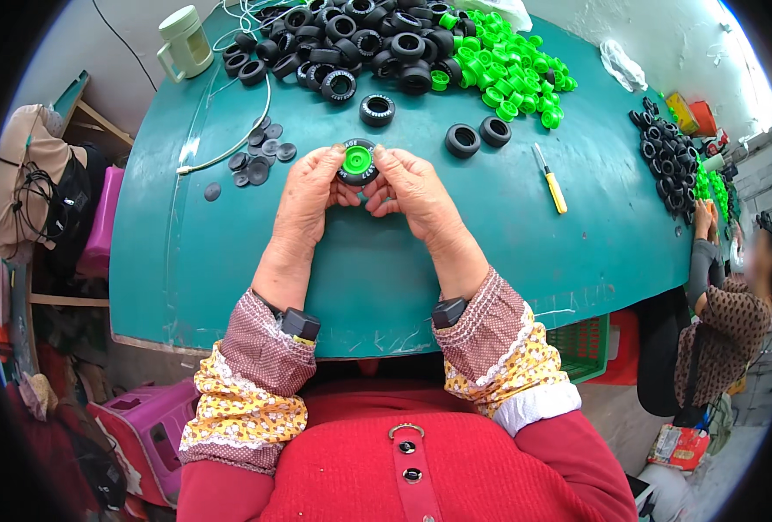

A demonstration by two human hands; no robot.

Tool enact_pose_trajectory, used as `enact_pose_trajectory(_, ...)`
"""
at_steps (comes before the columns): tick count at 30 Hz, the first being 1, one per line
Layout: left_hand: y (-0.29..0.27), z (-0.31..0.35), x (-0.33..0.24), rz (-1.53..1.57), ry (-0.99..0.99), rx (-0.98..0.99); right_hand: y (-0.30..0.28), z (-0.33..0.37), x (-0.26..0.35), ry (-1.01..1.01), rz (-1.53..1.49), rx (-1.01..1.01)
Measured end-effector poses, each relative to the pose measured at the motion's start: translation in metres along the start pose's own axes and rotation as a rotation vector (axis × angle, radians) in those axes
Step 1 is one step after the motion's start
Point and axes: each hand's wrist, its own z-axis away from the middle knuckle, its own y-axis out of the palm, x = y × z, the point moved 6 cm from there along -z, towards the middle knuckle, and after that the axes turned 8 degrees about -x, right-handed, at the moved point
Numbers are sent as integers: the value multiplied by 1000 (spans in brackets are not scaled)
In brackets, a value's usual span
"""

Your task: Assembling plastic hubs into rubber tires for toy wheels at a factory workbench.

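Between my two hands is a small black toy tyre (369, 179) with a bright green wheel hub (357, 159) seated in its middle. My left hand (309, 193) grips its left side, thumb on the rim and fingers curled beneath. On the other side my right hand (414, 190) holds it the same way. Just beyond lies a single loose tyre (377, 110), and two more tyres (462, 140) sit together to the right. A screwdriver (554, 190) with a yellow handle rests farther right.
Heaped tyres (408, 45) and green hubs (501, 71) cover the table's far side. Black discs (258, 169) lie left, near a pale cable (245, 139). A lidded mug (185, 43) stands far left. Another person (723, 326) works at the right beside more tyres (667, 165).
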Motion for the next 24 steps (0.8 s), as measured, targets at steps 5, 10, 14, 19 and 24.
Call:
enact_pose_trajectory(5,7,1,-4,-186,128,42,-4,-6,-1,-190,145,-81)
enact_pose_trajectory(10,10,3,3,-394,55,184,-5,-4,5,-285,216,-216)
enact_pose_trajectory(14,14,8,8,-343,-84,271,-8,2,17,-446,309,-267)
enact_pose_trajectory(19,25,12,5,-354,48,289,-8,6,19,-503,251,-291)
enact_pose_trajectory(24,28,17,-4,-486,237,174,-7,12,23,-615,135,-297)
